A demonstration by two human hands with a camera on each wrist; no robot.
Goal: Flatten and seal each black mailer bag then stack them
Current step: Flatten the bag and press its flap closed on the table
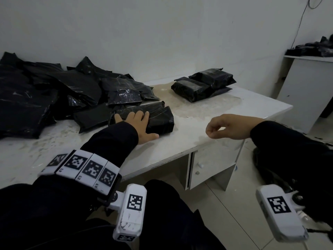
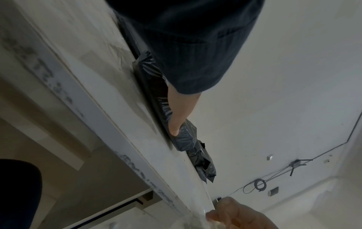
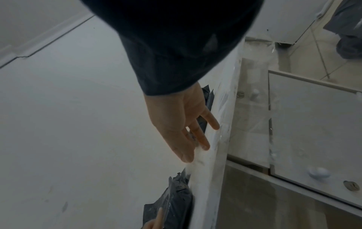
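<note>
White scuffed counter [image 1: 207, 134], stained patch mid-top, drawer unit with round knobs under its right end. Directly on it — a loose heap of crumpled black plastic mailer bags [image 1: 45, 91] at left, running back to the wall; one folded black mailer parcel [image 1: 158, 120] just in front of the heap, near the front edge; a small stack of folded black mailer parcels [image 1: 203, 85] at the back right, well apart from the heap.

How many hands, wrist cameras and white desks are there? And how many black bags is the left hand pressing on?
Hands: 2, left hand and right hand
Wrist cameras: 2, left wrist camera and right wrist camera
White desks: 2, near desk and far desk
Pressed black mailer bag: 1
Total: 7
</note>
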